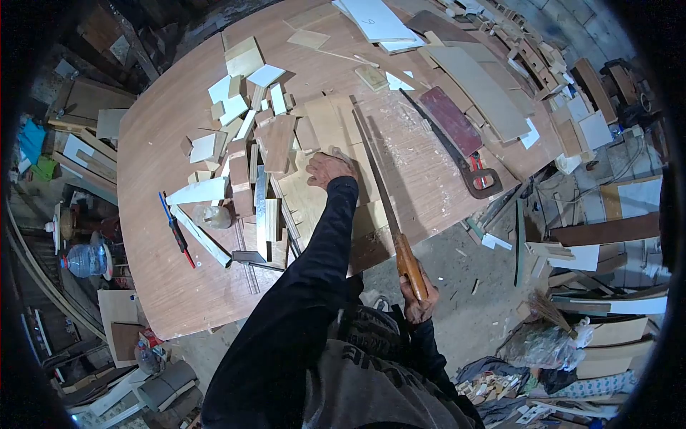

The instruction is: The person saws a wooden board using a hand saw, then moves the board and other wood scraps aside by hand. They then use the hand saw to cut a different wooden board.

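Note:
My left hand (331,169) lies flat on a pale plywood board (303,209), fingers spread toward the far side of the table. In my right hand (419,302) is the wooden handle of a hand saw (407,261), with the fingers wrapped around it near the table's front edge. The long, narrow saw blade (375,168) points away from me along the right side of the board. Just left of the board, a metal try square (261,207) lies among wood offcuts (239,175).
A second saw (484,181) with a dark handle lies on the right of the table (161,268), beside a reddish-brown block (451,120). Long panels (486,89) lie behind. Blue and red pliers (178,232) and a bagged lump (212,216) are at the left.

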Action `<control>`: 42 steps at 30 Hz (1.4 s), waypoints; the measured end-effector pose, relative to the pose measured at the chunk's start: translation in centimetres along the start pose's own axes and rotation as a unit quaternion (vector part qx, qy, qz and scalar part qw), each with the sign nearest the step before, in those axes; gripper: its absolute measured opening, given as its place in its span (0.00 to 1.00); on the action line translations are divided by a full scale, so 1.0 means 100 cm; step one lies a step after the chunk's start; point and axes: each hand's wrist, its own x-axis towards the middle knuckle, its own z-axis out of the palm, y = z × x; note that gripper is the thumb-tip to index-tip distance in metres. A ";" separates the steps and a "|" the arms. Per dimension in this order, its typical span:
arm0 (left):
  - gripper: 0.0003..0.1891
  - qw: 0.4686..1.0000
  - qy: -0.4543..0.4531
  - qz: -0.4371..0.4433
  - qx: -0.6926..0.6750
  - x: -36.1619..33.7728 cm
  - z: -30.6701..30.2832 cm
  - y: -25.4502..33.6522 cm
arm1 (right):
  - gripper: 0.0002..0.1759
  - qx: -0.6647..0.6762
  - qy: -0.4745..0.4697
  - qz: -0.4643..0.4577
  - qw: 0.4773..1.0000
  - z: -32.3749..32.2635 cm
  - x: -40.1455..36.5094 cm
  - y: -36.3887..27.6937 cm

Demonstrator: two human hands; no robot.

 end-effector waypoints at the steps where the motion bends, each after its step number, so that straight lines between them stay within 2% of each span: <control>1: 0.23 0.999 0.003 0.016 0.030 -0.001 0.001 0.000 | 0.27 0.000 -0.001 0.000 1.000 0.002 0.002 0.002; 3: 0.24 0.999 0.009 0.043 0.030 -0.004 0.002 -0.005 | 0.27 0.049 0.009 -0.064 0.997 0.008 0.008 0.005; 7: 0.27 0.995 0.007 0.103 0.019 -0.004 0.000 -0.012 | 0.27 0.022 0.004 -0.066 0.998 0.016 0.019 -0.001; 9: 0.27 0.994 0.015 0.112 -0.001 -0.005 0.000 -0.017 | 0.27 0.009 0.003 -0.105 0.994 0.021 0.027 0.000; 14: 0.28 0.991 0.046 0.106 -0.072 -0.008 0.006 -0.019 | 0.27 -0.024 -0.015 -0.109 0.994 0.028 0.040 -0.005; 17: 0.30 0.984 0.056 0.155 -0.061 -0.003 0.006 -0.023 | 0.26 -0.017 -0.013 -0.132 0.991 0.036 0.048 -0.001; 19: 0.32 0.980 -0.006 0.198 -0.035 -0.003 -0.004 -0.024 | 0.26 -0.022 -0.011 -0.141 0.990 0.039 0.053 -0.001; 23: 0.29 0.978 -0.028 0.205 -0.022 -0.001 -0.017 -0.022 | 0.26 -0.023 -0.013 -0.144 0.989 0.049 0.062 0.000; 26: 0.30 0.975 -0.025 0.211 -0.066 -0.003 -0.017 -0.024 | 0.26 -0.026 -0.007 -0.147 0.989 0.053 0.066 -0.002; 28: 0.30 0.968 0.011 0.242 -0.063 -0.001 -0.014 -0.024 | 0.26 -0.026 -0.007 -0.144 0.989 0.054 0.067 -0.003; 34: 0.31 0.969 -0.009 0.232 -0.087 -0.001 -0.012 -0.024 | 0.26 -0.043 -0.016 -0.170 0.984 0.052 0.069 -0.001; 42: 0.30 0.966 0.010 0.249 -0.068 -0.004 -0.012 -0.023 | 0.26 -0.055 -0.029 -0.147 0.987 0.041 0.047 0.001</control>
